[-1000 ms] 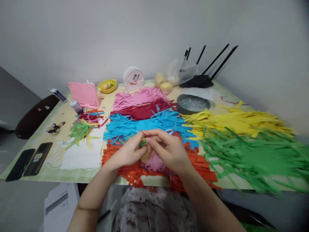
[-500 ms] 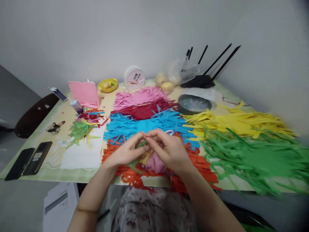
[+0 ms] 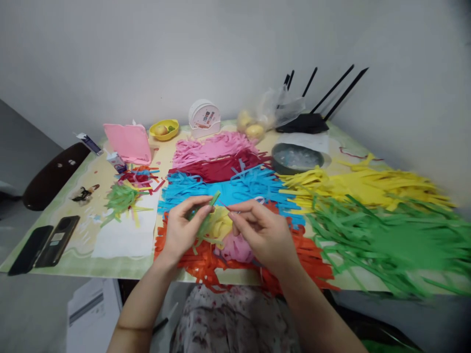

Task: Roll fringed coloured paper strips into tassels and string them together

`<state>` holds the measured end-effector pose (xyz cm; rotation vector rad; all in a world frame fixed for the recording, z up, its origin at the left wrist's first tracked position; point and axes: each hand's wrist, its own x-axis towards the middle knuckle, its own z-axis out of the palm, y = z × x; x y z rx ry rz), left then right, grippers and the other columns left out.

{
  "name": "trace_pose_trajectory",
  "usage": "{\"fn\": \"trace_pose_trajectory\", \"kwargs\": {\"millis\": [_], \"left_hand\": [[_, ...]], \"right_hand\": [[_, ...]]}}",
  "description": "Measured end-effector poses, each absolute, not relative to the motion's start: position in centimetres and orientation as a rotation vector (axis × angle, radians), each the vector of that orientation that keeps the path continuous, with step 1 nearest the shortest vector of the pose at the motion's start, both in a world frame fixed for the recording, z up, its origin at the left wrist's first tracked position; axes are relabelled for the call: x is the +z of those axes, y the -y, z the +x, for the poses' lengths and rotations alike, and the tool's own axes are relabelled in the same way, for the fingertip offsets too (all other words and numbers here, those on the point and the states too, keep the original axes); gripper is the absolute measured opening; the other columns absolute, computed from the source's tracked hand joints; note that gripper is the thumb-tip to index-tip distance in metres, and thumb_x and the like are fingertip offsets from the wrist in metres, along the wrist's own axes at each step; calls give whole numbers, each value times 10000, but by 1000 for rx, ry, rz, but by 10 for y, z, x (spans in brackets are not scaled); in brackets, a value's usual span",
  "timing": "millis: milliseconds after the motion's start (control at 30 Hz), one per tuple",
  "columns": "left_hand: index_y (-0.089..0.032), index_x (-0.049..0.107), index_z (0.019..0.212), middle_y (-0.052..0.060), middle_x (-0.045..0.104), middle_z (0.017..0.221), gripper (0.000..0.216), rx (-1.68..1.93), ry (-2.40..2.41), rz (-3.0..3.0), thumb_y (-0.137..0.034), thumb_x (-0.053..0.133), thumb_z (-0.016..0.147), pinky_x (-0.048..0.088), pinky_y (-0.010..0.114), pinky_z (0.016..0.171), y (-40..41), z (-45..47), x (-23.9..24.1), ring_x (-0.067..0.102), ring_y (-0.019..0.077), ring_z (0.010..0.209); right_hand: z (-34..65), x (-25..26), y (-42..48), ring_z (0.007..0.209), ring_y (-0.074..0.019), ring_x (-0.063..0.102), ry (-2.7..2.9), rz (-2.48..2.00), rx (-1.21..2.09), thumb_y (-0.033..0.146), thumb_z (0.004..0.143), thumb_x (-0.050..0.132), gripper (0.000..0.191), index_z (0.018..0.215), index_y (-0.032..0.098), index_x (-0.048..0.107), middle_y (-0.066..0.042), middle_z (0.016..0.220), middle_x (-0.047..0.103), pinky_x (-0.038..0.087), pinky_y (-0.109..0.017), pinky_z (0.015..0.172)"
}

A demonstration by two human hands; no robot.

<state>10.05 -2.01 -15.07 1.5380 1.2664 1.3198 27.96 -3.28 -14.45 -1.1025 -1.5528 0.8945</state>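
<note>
Between the thumb and fingers of my left hand (image 3: 184, 228) is a green strip (image 3: 215, 198), its end pointing up toward the right. My right hand (image 3: 263, 233) pinches a thin reddish, needle-like thing (image 3: 223, 204), whose tip points at the strip with a small gap. Crumpled yellow strips (image 3: 221, 221) and a pink bundle (image 3: 237, 247) show below and between the hands. Beneath them lie a blue fringed sheet (image 3: 221, 192) and an orange-red fringed sheet (image 3: 309, 252). A white loop (image 3: 259, 199) peeks out behind my right fingers.
Green (image 3: 405, 245) and yellow (image 3: 375, 185) fringed sheets spread at right. Behind stand a dark bowl (image 3: 298, 159) and a black router (image 3: 303, 123). At left are a small pile of coloured strips (image 3: 123, 198), a pink tablet case (image 3: 128, 142) and a phone (image 3: 58, 240).
My hands, close together before, have drawn apart. The left has shifted left with the green strip, now plainly seen, and the yellow strips show more between them.
</note>
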Motion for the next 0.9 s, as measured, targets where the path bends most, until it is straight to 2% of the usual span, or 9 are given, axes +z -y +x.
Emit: {"fn": "trace_pose_trajectory", "kwargs": {"millis": [467,733,800,900], "left_hand": [[-175,750,990,51,769,871,194,1352,-1224,1500,-304,689,858,551,268,788,23,107,-154,719,164,810],[-194,764,952,54,771,911,137,1363,-1257,1706,-266,680,870,545,284,788,25,108,-152,704,168,834],[-202,766,942,53,772,913,124,1377,-1238,1829,-249,668,882,543,289,788,26,109,-151,700,168,835],[-213,761,950,58,777,903,141,1334,-1195,1989,-255,631,913,540,314,809,28,109,-152,703,177,840]], "right_hand": [[279,-155,34,495,-116,541,1476,-1122,969,345,907,576,176,897,187,654,30,546,594,407,-231,500],[282,-153,31,467,-104,523,1468,-1086,1067,356,900,588,187,906,176,642,37,534,594,388,-223,468],[282,-153,29,449,-102,531,1428,-1040,1170,372,887,612,218,983,177,620,43,548,617,403,-218,450],[281,-155,25,449,-112,576,1314,-951,1318,403,857,656,397,1177,187,565,45,603,661,456,-222,447]]}}
